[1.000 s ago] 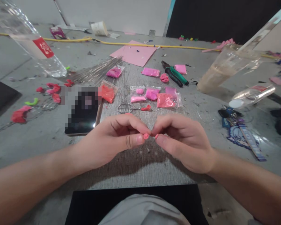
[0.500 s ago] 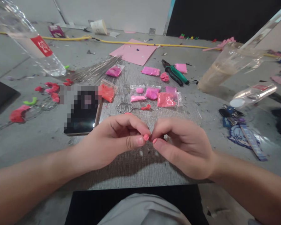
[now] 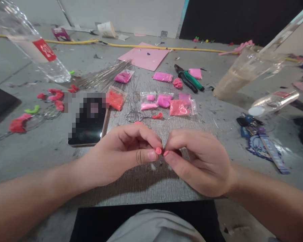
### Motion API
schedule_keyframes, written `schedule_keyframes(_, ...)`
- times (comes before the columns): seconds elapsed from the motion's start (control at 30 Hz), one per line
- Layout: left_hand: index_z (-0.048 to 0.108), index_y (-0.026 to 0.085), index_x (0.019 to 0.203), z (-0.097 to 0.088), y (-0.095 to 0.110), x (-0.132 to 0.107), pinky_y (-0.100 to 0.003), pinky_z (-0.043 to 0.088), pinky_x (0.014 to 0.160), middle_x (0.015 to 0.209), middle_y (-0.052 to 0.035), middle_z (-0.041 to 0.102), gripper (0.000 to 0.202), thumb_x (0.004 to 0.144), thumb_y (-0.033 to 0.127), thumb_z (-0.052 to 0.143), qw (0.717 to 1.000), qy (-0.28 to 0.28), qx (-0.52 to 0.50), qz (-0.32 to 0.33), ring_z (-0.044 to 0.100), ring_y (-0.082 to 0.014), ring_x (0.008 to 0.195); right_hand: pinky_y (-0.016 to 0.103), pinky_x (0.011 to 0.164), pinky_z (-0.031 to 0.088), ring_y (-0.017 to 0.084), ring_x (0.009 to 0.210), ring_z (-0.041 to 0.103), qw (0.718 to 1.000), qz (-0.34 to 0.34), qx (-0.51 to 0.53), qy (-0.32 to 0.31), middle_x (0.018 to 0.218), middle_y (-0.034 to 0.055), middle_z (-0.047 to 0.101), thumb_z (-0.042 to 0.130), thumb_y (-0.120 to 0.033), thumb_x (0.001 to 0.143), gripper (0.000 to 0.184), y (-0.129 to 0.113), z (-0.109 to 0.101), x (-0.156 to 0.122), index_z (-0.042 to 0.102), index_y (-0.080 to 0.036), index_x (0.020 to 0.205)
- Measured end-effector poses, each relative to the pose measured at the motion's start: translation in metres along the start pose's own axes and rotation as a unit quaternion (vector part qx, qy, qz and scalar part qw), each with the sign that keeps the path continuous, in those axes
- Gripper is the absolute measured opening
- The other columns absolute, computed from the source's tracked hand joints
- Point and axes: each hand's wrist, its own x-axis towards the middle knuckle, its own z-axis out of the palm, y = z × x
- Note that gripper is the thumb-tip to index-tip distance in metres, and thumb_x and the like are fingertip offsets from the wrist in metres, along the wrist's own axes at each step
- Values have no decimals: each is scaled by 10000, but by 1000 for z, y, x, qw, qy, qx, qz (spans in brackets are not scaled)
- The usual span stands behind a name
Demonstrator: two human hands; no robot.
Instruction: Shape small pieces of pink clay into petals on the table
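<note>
Between the thumb and forefinger of my left hand [image 3: 131,151] is a small coral-pink clay rosebud [image 3: 158,151], its rolled end facing me. My right hand [image 3: 199,158] pinches a little piece of pink clay [image 3: 166,153] just to the right of the bud; the two pieces nearly touch. Just beyond my fingers lies a twisted wire loop [image 3: 135,116] with a red clay tip [image 3: 157,116]. Bags of pink clay [image 3: 164,99] and a bag of coral clay [image 3: 179,107] sit farther back. A bag of orange-red clay [image 3: 115,99] is near the phone [image 3: 88,124].
Green-handled pliers [image 3: 190,80] lie behind the bags, and thin wires [image 3: 103,75] spread at back left. A water bottle [image 3: 40,50] stands left; a drink cup [image 3: 239,74], a lying bottle [image 3: 274,102] and keys [image 3: 251,122] are right. Red clay pieces [image 3: 57,94] lie left.
Both hands have dipped slightly. The right fingertips have moved a little closer to the bud in my left hand. Both hands keep their pinches.
</note>
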Motion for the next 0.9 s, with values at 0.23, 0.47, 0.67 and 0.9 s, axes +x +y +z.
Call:
schedule_keyframes(0.23,770,199,856,0,-1,0,-194,569,757,856,-14,700,59,866,197,828,1000,-8,-3,3,657,-106,798,209,574,452,78,597,515,1000,-9,-13,4,677,-17,580,616,-118,931,121,-1,1,1,609,-163,819)
schedule_keyframes(0.47,767,185,834,1,2,0,-191,576,735,837,-16,700,66,865,185,825,1000,-11,-6,5,656,-103,764,198,581,456,71,603,518,1000,-9,-19,1,679,-20,589,627,-113,928,105,-1,1,2,619,-157,832)
schedule_keyframes(0.67,761,180,829,2,2,-1,-190,572,731,827,-21,699,81,863,204,830,1000,-6,-1,-4,658,-107,769,200,567,446,69,590,502,1000,-7,-23,3,673,-27,578,618,-124,938,121,0,2,1,605,-166,825)
schedule_keyframes(0.9,770,191,830,3,3,1,-196,579,744,840,-19,701,70,859,202,834,1000,-3,4,-4,661,-109,775,203,567,439,71,596,495,1000,-9,-29,-1,679,-35,571,610,-119,940,130,0,1,0,588,-181,828)
